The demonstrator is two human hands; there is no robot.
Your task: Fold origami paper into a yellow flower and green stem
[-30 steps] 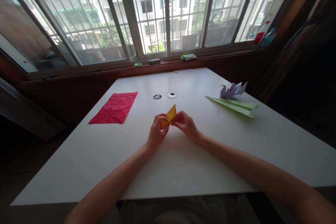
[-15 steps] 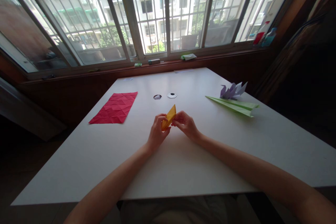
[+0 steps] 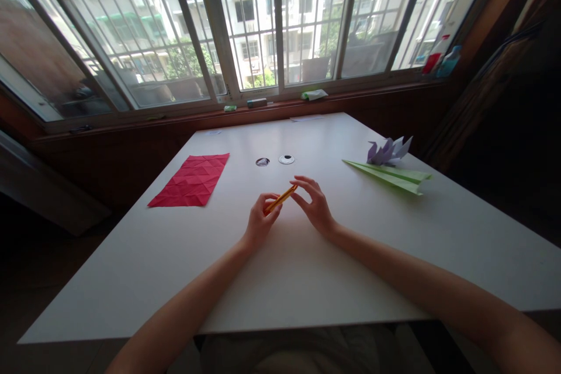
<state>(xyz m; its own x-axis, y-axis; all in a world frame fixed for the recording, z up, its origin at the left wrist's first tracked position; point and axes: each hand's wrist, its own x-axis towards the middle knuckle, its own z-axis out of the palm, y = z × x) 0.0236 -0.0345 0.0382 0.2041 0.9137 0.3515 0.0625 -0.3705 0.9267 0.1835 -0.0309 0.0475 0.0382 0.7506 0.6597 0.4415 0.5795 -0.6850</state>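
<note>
- One folded yellow paper [image 3: 281,198] shows edge-on as a thin, flat strip, tilted up toward its far right end.
- Left hand [image 3: 259,221] pinches its lower near end between the fingertips, above the white table [image 3: 280,280].
- Right hand [image 3: 314,205] has fingers spread loosely, fingertips touching the strip's upper far end.

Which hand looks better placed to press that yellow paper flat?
Probably the right hand: its fingers are open and touch only the yellow folded paper's far tip, while the left hand pinches it.
</note>
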